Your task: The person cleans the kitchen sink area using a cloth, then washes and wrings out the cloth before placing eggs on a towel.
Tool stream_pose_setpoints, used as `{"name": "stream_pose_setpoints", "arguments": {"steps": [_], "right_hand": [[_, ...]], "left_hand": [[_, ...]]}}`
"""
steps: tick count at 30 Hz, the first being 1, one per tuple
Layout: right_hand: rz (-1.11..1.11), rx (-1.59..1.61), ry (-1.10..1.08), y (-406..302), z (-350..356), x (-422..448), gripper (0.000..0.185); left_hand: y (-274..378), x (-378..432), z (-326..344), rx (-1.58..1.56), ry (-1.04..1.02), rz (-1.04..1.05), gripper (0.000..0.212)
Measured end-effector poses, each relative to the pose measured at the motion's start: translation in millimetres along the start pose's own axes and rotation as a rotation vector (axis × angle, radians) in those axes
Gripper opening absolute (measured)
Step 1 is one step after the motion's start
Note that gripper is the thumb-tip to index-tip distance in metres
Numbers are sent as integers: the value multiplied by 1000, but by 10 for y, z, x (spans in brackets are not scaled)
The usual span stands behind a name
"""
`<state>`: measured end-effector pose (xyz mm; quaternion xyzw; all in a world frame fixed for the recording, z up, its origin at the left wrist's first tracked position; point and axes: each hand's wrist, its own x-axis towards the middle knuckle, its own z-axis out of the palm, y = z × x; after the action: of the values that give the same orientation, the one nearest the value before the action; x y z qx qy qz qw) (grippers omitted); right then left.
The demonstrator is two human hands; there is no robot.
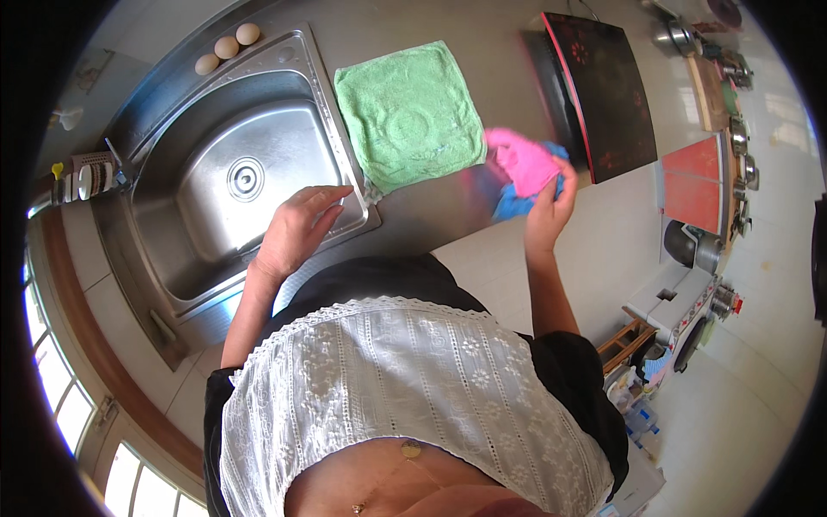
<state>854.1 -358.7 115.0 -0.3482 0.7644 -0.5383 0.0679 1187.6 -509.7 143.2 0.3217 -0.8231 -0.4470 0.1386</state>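
Observation:
My right hand (551,208) grips a pink cloth (526,165) bunched with blue cloth (517,203), at the counter's front edge. I cannot tell whether these are one piece or two. My left hand (302,226) hovers over the front right rim of the stainless steel sink (258,139), thumb and fingers apart and holding nothing. Between the sink and the pink cloth, a green terry towel (410,116) lies spread on the metal counter (387,32). A round raised shape shows in its middle. Water drops sit on the sink's rim.
Several eggs (226,48) line the counter behind the sink. An induction cooktop (604,97) with a black top and red edge stands to the right. Farther right are a wooden board (707,94), steel pots (677,37) and a dark wok (680,242). A utensil rack (94,178) is at far left.

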Motion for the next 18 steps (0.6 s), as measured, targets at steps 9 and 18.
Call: {"name": "stream_pose_setpoints", "arguments": {"steps": [9,18], "right_hand": [[-109,-742,-297,883,732,960,58],[-487,-472,-689,683,2536,2479,43]], "left_hand": [[-216,128,57,-19,3,45,38],[-394,996,668,491,-194,373,47]]}}
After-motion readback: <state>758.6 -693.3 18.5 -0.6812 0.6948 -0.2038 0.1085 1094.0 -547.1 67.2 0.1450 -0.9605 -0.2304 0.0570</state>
